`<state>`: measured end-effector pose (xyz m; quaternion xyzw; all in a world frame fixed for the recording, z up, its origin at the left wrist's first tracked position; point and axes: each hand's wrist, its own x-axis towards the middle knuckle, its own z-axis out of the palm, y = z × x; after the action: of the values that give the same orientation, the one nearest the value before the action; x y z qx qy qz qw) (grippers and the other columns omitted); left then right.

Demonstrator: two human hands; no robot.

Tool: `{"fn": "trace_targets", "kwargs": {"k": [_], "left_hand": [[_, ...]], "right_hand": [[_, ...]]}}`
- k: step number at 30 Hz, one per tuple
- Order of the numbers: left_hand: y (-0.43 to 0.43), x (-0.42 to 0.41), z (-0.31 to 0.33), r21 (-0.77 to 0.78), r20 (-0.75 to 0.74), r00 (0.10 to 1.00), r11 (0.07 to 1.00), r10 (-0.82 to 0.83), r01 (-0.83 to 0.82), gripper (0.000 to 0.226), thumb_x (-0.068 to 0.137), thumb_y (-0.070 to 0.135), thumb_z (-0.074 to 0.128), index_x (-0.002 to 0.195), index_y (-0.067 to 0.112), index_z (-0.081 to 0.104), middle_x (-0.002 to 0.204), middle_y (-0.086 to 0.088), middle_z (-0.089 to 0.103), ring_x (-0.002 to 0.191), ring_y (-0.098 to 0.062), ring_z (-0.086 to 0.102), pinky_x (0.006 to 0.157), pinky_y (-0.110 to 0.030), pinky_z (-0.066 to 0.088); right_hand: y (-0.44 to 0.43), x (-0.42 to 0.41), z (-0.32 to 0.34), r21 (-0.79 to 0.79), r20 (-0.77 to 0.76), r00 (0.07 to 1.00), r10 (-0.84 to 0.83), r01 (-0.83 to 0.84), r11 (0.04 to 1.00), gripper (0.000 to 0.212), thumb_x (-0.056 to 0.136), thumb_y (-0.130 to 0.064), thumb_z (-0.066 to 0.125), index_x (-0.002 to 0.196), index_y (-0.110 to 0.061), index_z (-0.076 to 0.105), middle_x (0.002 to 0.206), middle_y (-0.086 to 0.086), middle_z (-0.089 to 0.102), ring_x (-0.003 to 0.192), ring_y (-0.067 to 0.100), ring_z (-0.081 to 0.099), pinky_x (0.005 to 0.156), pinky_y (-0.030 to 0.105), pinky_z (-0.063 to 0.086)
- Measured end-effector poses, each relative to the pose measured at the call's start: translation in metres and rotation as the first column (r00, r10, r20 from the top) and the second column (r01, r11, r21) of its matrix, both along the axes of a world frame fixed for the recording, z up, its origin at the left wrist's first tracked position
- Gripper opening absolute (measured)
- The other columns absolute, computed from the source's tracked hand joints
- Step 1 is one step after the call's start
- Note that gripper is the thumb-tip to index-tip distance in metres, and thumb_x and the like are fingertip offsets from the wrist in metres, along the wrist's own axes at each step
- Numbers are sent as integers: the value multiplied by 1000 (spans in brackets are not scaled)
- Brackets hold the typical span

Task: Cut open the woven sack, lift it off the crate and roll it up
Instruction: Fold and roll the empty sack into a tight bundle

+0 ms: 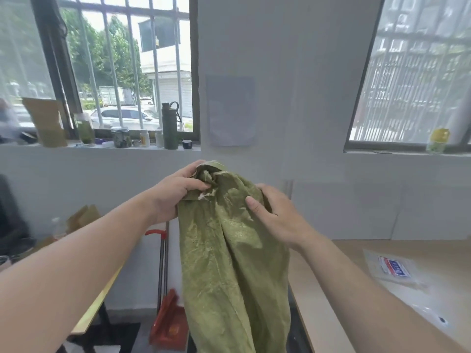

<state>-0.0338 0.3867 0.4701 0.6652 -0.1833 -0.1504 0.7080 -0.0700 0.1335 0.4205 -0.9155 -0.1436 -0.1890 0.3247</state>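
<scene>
Head view: the green woven sack is held up in the air in front of the person, its bunched top gathered at chest height and the rest hanging straight down, out of frame at the bottom. The left hand grips the crumpled top edge, its fingers curled tight round the gathered fabric, with frayed pale threads showing just beside the fingertips. The right hand holds the sack's upper side just to the right of the left fingers; its thumb presses on the front of the fabric, and the other fingers wrap behind, out of sight. The two hands are near each other but not touching. Below and right of the right-hand fingers lies a pale wooden counter carrying a clear plastic bag with a red and blue label. Well below the left-hand fingers, a red dustpan stands on the floor. Above them, a dark green bottle stands on the windowsill.
</scene>
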Motion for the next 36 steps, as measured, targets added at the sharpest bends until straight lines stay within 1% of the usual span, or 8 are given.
{"fn": "trace_targets", "kwargs": {"k": [4, 10, 15, 18, 26, 29, 32, 36], "left_hand": [[3, -7, 9, 25, 18, 999, 999, -34, 34, 41, 97, -8, 50, 116, 22, 70, 109, -17, 69, 95, -33, 66, 91, -50, 58], [-1, -18, 19, 231, 259, 954, 950, 147, -209, 36, 92, -4, 55, 115, 17, 73, 106, -23, 73, 90, -26, 71, 86, -45, 62], [-3, -17, 14, 444, 787, 615, 734, -46, -514, 68, 84, 20, 69, 148, 24, 47, 136, -1, 50, 121, -17, 56, 106, -32, 49], [-10, -24, 10, 532, 847, 434, 481, -308, -697, 101, 78, 49, 60, 163, 16, 18, 150, -5, 39, 134, -27, 45, 113, -42, 41], [-22, -28, -6, 666, 729, 541, 253, -421, -702, 157, 55, 83, 79, 164, 20, -16, 152, -6, 29, 142, -30, 31, 121, -46, 26], [-28, -26, -14, 675, 722, 561, 234, -404, -700, 121, 63, 72, 80, 159, 24, 24, 128, -6, 42, 124, -31, 42, 112, -46, 35], [-32, -27, -18, 692, 720, 576, 344, -387, -634, 30, 77, 53, 72, 96, 37, 55, 107, 0, 45, 101, -26, 47, 98, -45, 42], [-40, -27, -15, 734, 636, 721, 504, -275, -456, 26, 85, 34, 66, 63, 30, 54, 102, 2, 44, 92, -22, 51, 86, -39, 46]], "right_hand": [[20, -7, 7, 25, 95, 994, -60, 58, 998, 27, 108, -24, 45, 83, -31, 41, 79, -12, 51, 82, 23, 52, 82, 45, 41], [32, -13, 18, 50, 66, 996, -60, 57, 997, 14, 111, -22, 36, 101, -14, 41, 82, 14, 62, 84, 35, 56, 82, 41, 35], [41, -16, 25, 76, 67, 997, -31, 25, 997, 17, 109, -39, 37, 106, -23, 36, 88, 5, 64, 89, 33, 58, 79, 46, 45], [44, -18, 30, 111, 53, 999, -5, -1, 994, 18, 109, -38, 39, 108, -21, 35, 83, 4, 63, 80, 29, 61, 69, 42, 44], [45, -19, 36, 260, -18, 998, 63, -56, 964, 27, 108, -42, 42, 119, -17, 39, 98, 5, 67, 91, 22, 65, 81, 40, 50], [46, -21, 41, 270, -38, 993, 109, -95, 958, 31, 108, -46, 39, 121, -18, 42, 98, -2, 65, 90, 10, 63, 77, 22, 47], [45, -22, 49, 204, -40, 994, 100, -90, 975, 34, 107, -53, 36, 121, -23, 44, 79, -5, 59, 77, 10, 58, 70, 32, 42], [36, -19, 54, -135, 70, 997, -30, 39, 990, 35, 104, -63, 29, 119, -34, 43, 60, -8, 56, 70, 20, 58, 72, 41, 41]]}}
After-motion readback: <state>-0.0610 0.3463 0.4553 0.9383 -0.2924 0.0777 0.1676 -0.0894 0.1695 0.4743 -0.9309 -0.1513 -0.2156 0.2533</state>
